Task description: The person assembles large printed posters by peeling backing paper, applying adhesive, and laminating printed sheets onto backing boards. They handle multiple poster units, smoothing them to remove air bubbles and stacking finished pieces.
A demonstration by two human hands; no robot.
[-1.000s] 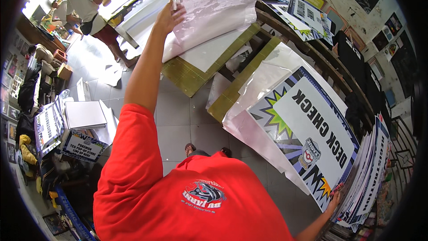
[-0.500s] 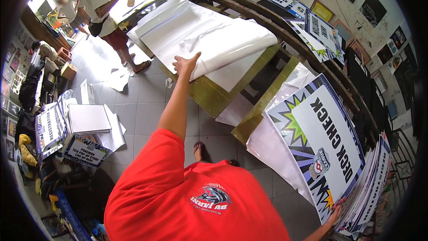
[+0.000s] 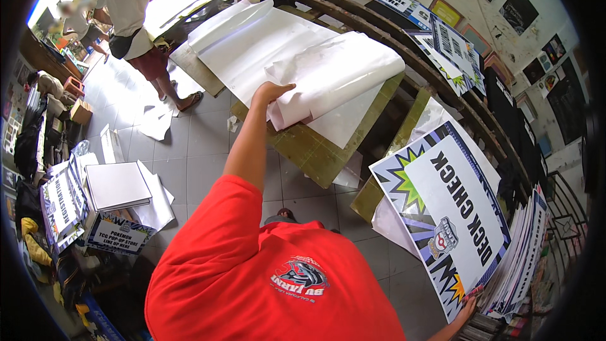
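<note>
At the near edge of large loose white sheets (image 3: 240, 47), my left hand (image 3: 273, 92) grips the folded, curling part, thumb on top and the other fingers partly hidden. The sheets lie rumpled over a green cutting mat (image 3: 315, 161) on the table. At the lower right, my right hand (image 3: 466, 311) holds the bottom corner of a rectangular printed sign board (image 3: 451, 183). This board is white in the middle with a blue-purple border and green and yellow bursts. It lies tilted over white paper, next to a stack of similar boards (image 3: 514, 271).
More printed signs (image 3: 451, 50) lie on the black surface behind a dark rail (image 3: 379, 38). Boxes and boards (image 3: 117, 186) stand on the tiled floor at left. A person in a white shirt (image 3: 129, 6) reaches over the far table end; another person (image 3: 76, 22) stands beyond.
My left hand has gone from spread fingers to gripping the sheets, whose folded part has shifted and bunched up. The right hand keeps hold of the sign board. The person in white has stretched an arm out.
</note>
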